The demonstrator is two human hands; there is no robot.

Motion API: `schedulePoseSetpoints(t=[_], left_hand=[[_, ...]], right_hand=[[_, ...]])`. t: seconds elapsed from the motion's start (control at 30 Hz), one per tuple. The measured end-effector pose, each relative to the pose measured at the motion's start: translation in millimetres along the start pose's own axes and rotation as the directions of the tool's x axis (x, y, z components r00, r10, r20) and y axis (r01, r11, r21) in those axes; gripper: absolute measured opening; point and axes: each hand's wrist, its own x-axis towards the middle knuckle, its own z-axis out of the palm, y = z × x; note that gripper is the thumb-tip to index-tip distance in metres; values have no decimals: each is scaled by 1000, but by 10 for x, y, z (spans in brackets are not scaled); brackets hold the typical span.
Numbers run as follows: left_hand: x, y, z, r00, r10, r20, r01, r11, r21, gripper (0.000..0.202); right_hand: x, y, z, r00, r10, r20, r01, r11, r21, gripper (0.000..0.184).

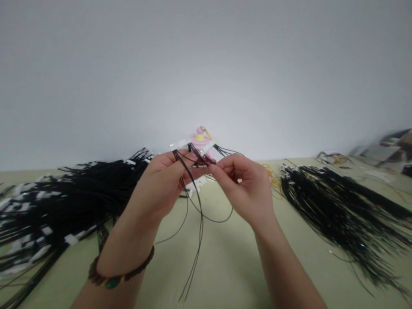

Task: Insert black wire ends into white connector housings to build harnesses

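Observation:
Black cables [200, 219] with flat white connectors [180, 143] hang from my two hands above the table. My left hand [164, 182] is closed around them, the white ends sticking out above its fingers. My right hand [246, 184] pinches at the same cables with thumb and forefinger, close to the left fingertips. What lies exactly between the pinching fingertips is too small to make out. Loose cable lengths loop below the hands and trail toward me. A beaded bracelet [112, 282] circles the left wrist.
A big heap of black cables with white ends [106, 189] lies at the left. Another black cable bundle [331, 206] spreads across the right. Behind my hands stands a pink and yellow object [200, 137]; yellow rubber bands [273, 180] lie right of it. A white wall [206, 64] backs the table [231, 270].

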Motion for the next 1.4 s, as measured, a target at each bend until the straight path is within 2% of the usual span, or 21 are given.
schedulePoseSetpoints(t=[0.27, 0.73, 1.1, 1.4], left_hand=[[-14, 10, 27, 1000, -3, 10, 3, 999, -53, 5], [2, -12, 42, 997, -66, -26, 66, 998, -7, 2], [11, -34, 50, 998, -61, 7, 61, 998, -29, 3], [23, -34, 36, 998, -56, -23, 55, 998, -43, 4]], right_hand=[[-6, 0, -8, 1000, -14, -10, 14, 1000, -11, 16], [-4, -24, -40, 1000, 3, -4, -3, 1000, 5, 17], [20, -11, -76, 1000, -13, 9, 13, 1000, 22, 20], [22, 24, -29, 1000, -7, 6, 7, 1000, 31, 18]])
